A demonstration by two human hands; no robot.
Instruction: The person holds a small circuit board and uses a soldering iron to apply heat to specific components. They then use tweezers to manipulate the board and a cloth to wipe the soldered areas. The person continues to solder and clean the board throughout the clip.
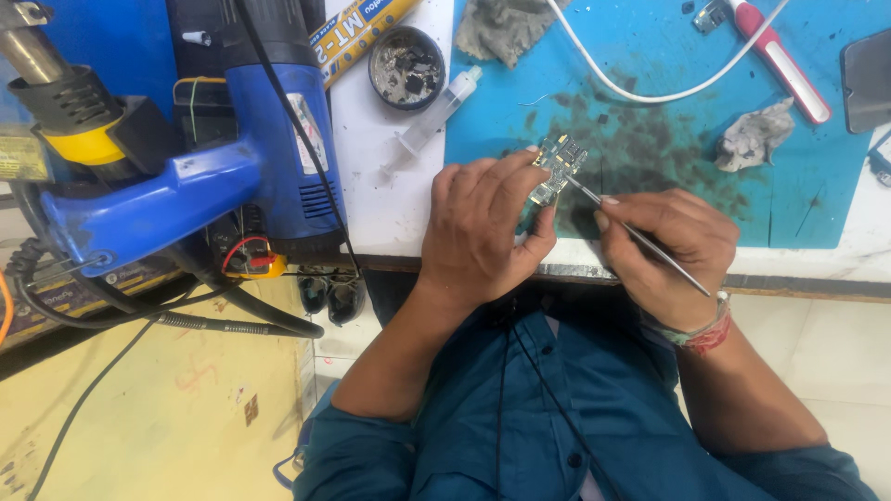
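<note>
While your left hand (483,227) pinches the small circuit board (559,167) by its edges, fingers closed on it, the board sits tilted just above the near edge of the blue work mat (817,167), over a dark sooty smear; your right hand (664,246) is closed around a thin metal probe (640,237), tip touching the board's lower side. Board looks light, stiff, and likely fragile with tiny parts on its face, so hold it by the bare edges, not the components. Hands are close together, nearly touching. Outward: clear syringe (434,116) and a round tin of dark paste (406,67) on the white bench (390,195) to the left, grey rag (506,28) above, crumpled wipe (756,137) to the right, white cable (650,93) looping across the mat, red-and-white handled tool (780,60) top right, blue heat gun (232,158) on its stand far left
</note>
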